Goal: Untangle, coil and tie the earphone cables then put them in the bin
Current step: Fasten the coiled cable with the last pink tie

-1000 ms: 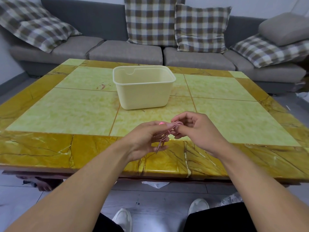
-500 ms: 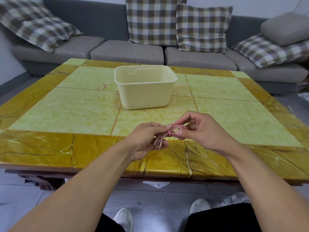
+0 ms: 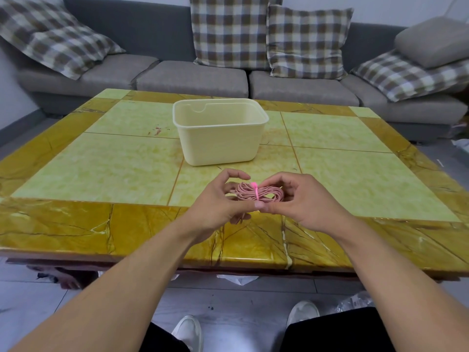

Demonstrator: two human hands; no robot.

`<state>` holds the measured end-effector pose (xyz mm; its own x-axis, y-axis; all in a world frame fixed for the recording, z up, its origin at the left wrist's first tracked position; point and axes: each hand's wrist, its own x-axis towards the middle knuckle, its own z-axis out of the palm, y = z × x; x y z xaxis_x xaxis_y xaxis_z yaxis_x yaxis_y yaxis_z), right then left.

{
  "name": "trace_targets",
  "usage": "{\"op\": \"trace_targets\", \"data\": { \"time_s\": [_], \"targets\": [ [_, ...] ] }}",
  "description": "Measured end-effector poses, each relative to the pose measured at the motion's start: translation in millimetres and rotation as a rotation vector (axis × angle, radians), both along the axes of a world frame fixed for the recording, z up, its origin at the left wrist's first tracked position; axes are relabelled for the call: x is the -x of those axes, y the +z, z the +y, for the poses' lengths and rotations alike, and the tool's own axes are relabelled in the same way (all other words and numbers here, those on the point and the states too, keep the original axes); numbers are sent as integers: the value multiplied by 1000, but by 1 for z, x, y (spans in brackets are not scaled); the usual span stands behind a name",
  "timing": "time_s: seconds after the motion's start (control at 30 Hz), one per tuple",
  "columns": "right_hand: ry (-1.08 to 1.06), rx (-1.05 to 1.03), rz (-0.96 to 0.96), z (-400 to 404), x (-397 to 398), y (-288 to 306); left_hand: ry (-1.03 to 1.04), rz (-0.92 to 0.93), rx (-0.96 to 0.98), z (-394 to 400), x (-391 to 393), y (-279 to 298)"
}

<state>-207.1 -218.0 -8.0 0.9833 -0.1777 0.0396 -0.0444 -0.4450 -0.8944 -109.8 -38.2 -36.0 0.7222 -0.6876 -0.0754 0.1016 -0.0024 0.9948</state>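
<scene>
both hands hold a coiled pink earphone cable (image 3: 257, 194) over the desk's (image 3: 101, 171) near edge: the left hand (image 3: 220, 204) grips its 9 o'clock end, the right hand (image 3: 302, 201) its 3 o'clock end. a bright pink tie (image 3: 255, 190) wraps the coil's middle. the cream bin (image 3: 219, 138) stands at 12 o'clock from the hands, apart from them.

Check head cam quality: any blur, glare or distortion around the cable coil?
Head view: the pink earphone coil and its bright pink tie are sharp between left hand and right hand; lighting soft, faint sheen on the marble table; wide-angle bowing at the sofa; bin crisp.
</scene>
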Motion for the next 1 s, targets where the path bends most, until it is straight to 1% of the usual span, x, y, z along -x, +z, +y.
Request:
{"op": "trace_targets", "data": {
  "time_s": [0.13,0.3,0.47,0.53,0.67,0.77,0.83,0.87,0.93,1.0],
  "targets": [
    [-15,-39,-23,-2,0,2,14,-119,44,2,-3,-1],
    [-14,-157,-47,-3,-1,2,70,-163,44,3,-3,3],
    [8,-184,-42,-6,0,0,63,-177,59,6,-6,7],
    [4,-160,-52,-8,0,0,25,-154,61,6,-6,9],
    [-36,-149,-85,-9,-2,0,-68,-36,24,6,-9,11],
    [-50,-185,-42,-5,-3,-2,-131,64,14,6,-10,3],
    [-89,-214,-7,-3,-4,-3,-131,80,9,5,-9,-2],
    [-108,-240,8,-2,-5,-3,-108,44,-7,4,-8,-4],
    [-140,-308,32,-2,-7,-2,-36,-105,-49,3,-7,-5],
    [-144,-363,52,-1,-8,-1,-5,-208,-33,2,-7,-5]
  ]
}}
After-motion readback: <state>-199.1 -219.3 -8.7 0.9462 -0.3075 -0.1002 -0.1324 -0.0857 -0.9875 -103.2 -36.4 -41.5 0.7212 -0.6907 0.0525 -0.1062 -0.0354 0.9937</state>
